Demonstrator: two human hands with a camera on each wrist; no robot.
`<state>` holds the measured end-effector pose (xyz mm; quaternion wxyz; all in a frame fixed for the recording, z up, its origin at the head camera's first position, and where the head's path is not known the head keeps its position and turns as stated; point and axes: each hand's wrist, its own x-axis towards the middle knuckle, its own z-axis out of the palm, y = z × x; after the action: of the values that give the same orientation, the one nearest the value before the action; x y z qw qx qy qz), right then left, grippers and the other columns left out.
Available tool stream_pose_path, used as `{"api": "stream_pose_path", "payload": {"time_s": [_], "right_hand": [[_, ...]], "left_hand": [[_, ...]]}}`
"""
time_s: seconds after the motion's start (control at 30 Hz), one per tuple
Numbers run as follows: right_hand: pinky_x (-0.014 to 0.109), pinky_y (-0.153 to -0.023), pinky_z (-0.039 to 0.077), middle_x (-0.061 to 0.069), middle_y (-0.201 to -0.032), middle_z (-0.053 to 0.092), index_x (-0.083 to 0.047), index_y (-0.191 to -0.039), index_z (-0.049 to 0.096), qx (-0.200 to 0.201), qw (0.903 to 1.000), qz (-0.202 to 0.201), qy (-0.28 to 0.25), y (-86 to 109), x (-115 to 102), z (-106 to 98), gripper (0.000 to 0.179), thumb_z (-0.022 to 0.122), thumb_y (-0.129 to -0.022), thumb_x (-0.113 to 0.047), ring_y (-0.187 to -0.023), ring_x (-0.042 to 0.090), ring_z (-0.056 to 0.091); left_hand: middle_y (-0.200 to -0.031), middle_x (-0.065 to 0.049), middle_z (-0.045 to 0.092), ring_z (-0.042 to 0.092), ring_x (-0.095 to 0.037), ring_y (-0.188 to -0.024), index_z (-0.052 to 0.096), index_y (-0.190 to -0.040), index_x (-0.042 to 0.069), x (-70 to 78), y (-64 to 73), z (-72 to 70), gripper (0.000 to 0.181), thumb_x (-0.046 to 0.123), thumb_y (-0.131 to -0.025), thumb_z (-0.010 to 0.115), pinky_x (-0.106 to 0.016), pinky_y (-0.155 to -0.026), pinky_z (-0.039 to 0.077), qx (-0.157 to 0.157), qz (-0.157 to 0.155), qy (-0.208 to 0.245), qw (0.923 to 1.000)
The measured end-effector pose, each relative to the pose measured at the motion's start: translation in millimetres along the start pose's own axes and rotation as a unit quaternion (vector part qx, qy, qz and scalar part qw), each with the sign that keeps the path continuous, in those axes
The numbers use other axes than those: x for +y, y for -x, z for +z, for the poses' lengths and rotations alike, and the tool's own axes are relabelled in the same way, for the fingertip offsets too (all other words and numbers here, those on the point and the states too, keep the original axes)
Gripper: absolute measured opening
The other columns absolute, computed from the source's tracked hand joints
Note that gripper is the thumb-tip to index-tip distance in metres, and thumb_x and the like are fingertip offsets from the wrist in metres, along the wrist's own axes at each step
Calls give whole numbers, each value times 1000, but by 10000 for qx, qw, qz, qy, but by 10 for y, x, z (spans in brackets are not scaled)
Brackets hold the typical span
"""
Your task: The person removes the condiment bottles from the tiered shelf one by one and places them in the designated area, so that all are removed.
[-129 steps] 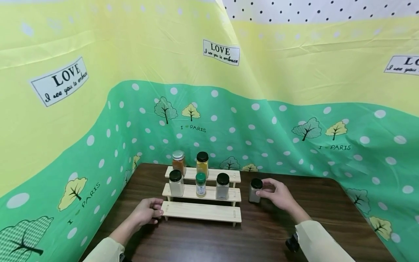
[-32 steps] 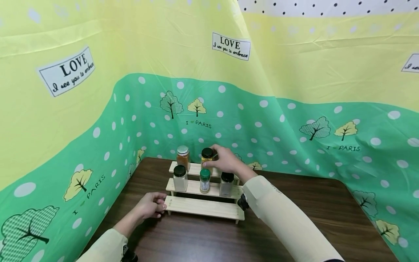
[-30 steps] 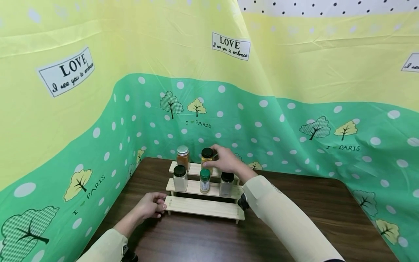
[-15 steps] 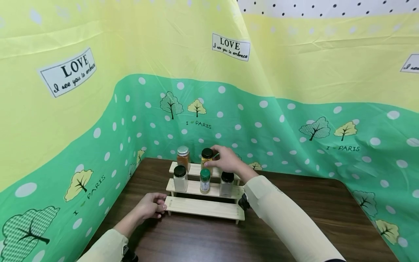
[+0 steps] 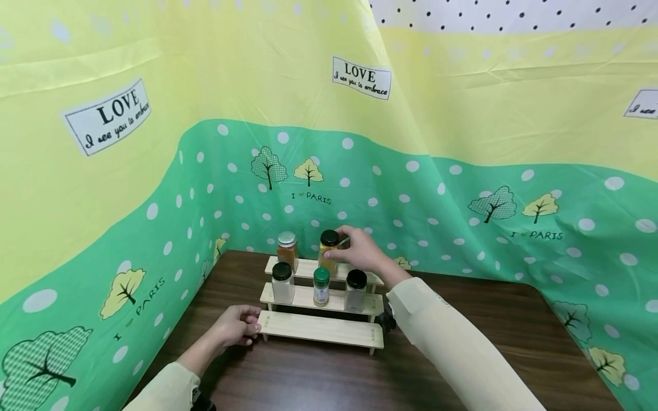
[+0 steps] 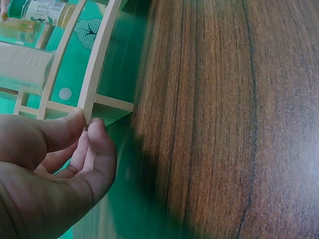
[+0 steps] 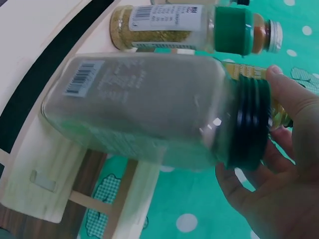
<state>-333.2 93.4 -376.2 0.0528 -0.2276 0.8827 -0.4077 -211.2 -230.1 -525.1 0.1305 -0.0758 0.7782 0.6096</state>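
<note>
On the dark table stands a three-tier wooden rack point(image 5: 319, 328). My left hand point(image 5: 233, 326) pinches the left end of its lowest tier, thumb on top in the left wrist view. Up at the top tier my right hand point(image 5: 360, 251) grips a spice jar point(image 5: 327, 260) of yellow powder with a black lid. Left of it on that tier is an amber-filled jar point(image 5: 287, 251) with a silver lid. The middle tier bears a whitish jar point(image 5: 282, 285), a green-capped jar point(image 5: 321, 288) and a grey jar point(image 5: 355, 294), all upright. Whether the yellow jar's base touches the tier, I cannot tell.
The dark wooden table point(image 5: 462, 325) extends in front and to the right. A green and yellow curtain point(image 5: 442, 188) hangs close behind the rack and along the left side. My right forearm's sleeve point(image 5: 437, 325) passes beside the rack's right end.
Earlier my right hand held a grey, black-lidded jar right of the rack; that jar is no longer visible there. In the last half second the yellow jar has shifted slightly right and up. Left hand stays.
</note>
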Motion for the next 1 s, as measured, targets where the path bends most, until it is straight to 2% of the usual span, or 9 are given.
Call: {"api": "stream_pose_path", "payload": {"time_s": [0.3,0.53,0.77,1.0], "right_hand": [[41,-83,59,7,-115,66,-16,-122,65,242,9997,20,13,160,14,-261,44,83,-88,-36,-106,28,68],[44,-87,58,6,-120,67,-16,-126,64,415,9989,59,206,333,98,-499,48,82,-88,-38,-110,30,66],[44,-87,58,9,-124,63,-13,-127,64,599,9976,-4,333,528,250,-711,49,81,-89,-39,-110,31,66],[43,-82,59,13,-126,65,-9,-134,61,792,9954,170,503,731,439,-904,59,81,-89,-42,-112,35,65]], "left_hand": [[-100,-14,58,65,-23,-75,53,-136,-11,7,-13,-8,49,-11,-89,68,-32,-59,57,-134,20,25,9999],[-103,-14,60,66,-23,-76,55,-136,-10,-13,-12,-24,50,-6,-89,70,-37,-63,58,-44,56,-120,9999],[-104,-16,62,65,-23,-77,54,-137,-11,-21,-17,-61,55,-6,-84,69,-37,-64,58,-188,96,-83,9997],[-101,-13,65,67,-20,-77,56,-134,-12,-83,-44,-95,52,-4,-86,72,-36,-65,59,-274,137,-41,9995]]}}
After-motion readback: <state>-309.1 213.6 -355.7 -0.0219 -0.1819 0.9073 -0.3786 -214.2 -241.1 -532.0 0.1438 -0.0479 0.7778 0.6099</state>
